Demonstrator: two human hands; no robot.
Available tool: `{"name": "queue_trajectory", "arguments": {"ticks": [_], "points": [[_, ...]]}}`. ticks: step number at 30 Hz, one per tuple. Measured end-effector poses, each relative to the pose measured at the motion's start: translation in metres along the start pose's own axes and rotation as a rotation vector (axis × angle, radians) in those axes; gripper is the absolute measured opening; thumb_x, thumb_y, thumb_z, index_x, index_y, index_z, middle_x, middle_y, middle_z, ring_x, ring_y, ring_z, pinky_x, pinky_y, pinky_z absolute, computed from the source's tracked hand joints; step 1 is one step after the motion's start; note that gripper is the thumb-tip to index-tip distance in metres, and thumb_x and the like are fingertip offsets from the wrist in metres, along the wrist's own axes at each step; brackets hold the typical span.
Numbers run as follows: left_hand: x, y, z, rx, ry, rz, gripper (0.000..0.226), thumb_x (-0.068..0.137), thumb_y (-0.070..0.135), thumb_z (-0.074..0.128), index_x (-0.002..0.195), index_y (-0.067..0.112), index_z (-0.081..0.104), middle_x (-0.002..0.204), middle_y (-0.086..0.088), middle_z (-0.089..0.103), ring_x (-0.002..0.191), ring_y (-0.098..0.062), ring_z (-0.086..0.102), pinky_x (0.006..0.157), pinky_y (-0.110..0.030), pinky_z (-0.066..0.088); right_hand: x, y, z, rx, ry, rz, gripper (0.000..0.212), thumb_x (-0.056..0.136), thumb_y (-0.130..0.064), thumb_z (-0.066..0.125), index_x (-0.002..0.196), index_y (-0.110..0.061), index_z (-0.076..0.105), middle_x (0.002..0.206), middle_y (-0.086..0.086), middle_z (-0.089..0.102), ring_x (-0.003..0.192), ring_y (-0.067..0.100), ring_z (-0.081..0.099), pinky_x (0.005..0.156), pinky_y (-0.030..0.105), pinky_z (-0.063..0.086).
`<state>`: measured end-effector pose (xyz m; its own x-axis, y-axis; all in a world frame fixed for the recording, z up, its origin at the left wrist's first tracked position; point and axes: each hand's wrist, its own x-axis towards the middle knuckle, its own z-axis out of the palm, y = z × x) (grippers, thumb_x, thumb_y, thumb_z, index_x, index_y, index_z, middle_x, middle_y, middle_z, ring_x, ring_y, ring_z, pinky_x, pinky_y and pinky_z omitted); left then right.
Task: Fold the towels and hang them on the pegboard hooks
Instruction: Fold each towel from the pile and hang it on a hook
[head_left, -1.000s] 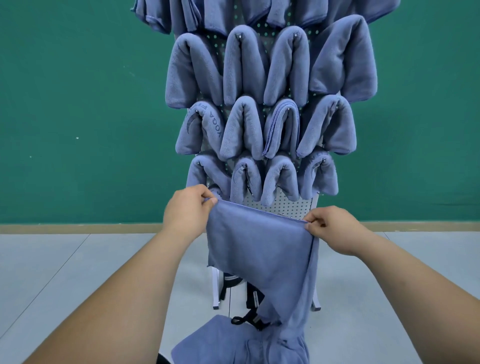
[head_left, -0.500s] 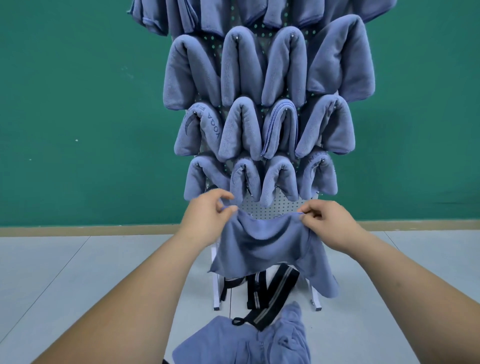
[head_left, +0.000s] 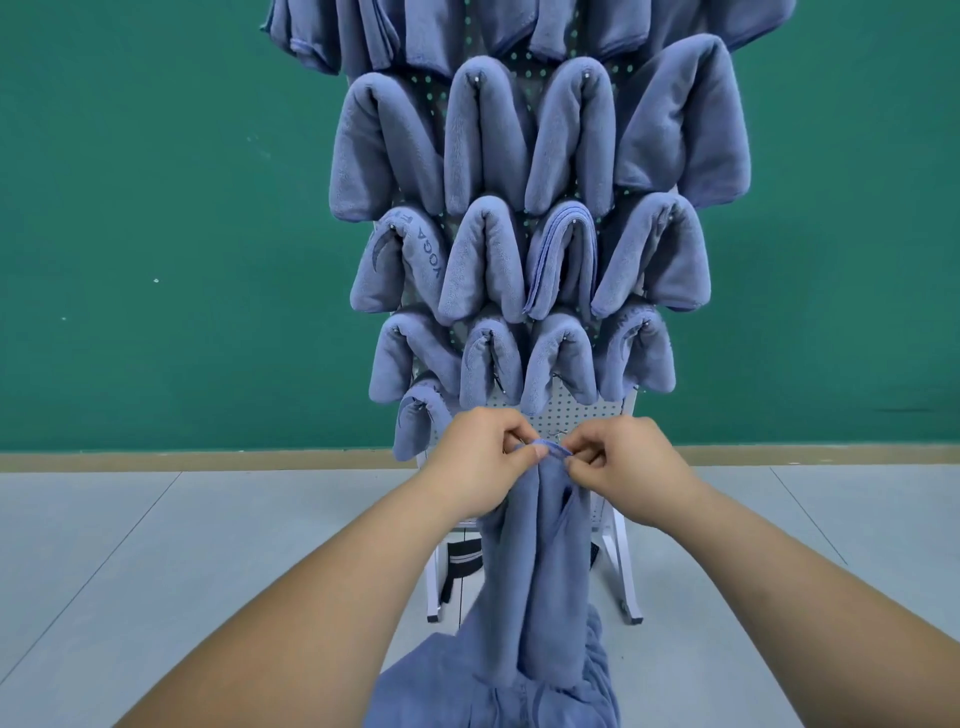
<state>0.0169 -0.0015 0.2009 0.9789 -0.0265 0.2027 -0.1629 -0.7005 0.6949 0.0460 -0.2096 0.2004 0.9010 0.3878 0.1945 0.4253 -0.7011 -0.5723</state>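
Lettering that reads "YOGA" runs along the fold of one blue hung towel (head_left: 410, 265) at the left edge of the pegboard (head_left: 571, 415). The letters next to it are too curled to make out, and a crescent mark sits beside the word. Fainter stitched writing shows on another towel (head_left: 636, 332) at the board's right edge, one row lower, but it is unreadable. Rows of folded blue towels (head_left: 483, 135) drape over pegs across nearly the whole board, leaving only a white perforated patch bare at its bottom. In front of that patch, the left hand (head_left: 480, 457) and right hand (head_left: 631, 462) are close together. Each pinches the gathered top edge of a blue towel (head_left: 540, 571) between thumb and curled fingers. The cloth hangs down from them in long narrow folds before the lower part of the board. A small metal hook (head_left: 558, 434) shows on the board just above the pinched edge; whether the cloth touches it cannot be told. A heap of more blue towels (head_left: 467, 686) lies below the board, nearest the camera. White stand legs (head_left: 626, 571) carry the board, with a black striped strap (head_left: 464, 564) between them. Behind the board is a plain green wall (head_left: 156, 208) with a tan baseboard (head_left: 208, 460), and under it a pale grey tiled floor (head_left: 156, 571).
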Motion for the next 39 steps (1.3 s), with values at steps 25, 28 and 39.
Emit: {"name": "queue_trajectory", "arguments": {"ticks": [25,28,39], "points": [[0.007,-0.067,-0.058,-0.039,0.254,-0.389,0.009,0.092,0.027,0.077,0.085,0.024,0.075,0.064,0.009,0.068,0.066,-0.018,0.063,0.066,-0.030,0.051,-0.001,0.065,-0.042,0.029,-0.051,0.213,0.009,0.097,-0.026,0.070,0.095,-0.032,0.077,0.068,-0.001,0.071,0.062,0.017,0.067,0.068,0.036,0.061],[0.006,-0.066,-0.053,-0.130,0.136,-0.395,0.003,0.093,0.019,0.077,0.094,0.019,0.074,0.068,0.000,0.068,0.063,-0.019,0.062,0.067,-0.036,0.057,-0.002,0.053,-0.045,0.335,-0.088,0.254,0.013,0.100,-0.023,0.068,0.100,-0.031,0.078,0.068,0.012,0.058,0.065,0.014,0.054,0.062,0.028,0.057],[-0.004,-0.028,-0.037,-0.386,-0.135,-0.243,0.029,0.092,0.002,0.076,0.115,0.017,0.069,0.086,0.000,0.067,0.072,-0.012,0.065,0.072,-0.019,0.057,-0.006,0.003,-0.031,0.442,-0.333,0.113,0.025,0.092,-0.003,0.069,0.108,-0.020,0.077,0.096,0.004,0.080,0.086,0.014,0.075,0.073,0.027,0.056]]}}
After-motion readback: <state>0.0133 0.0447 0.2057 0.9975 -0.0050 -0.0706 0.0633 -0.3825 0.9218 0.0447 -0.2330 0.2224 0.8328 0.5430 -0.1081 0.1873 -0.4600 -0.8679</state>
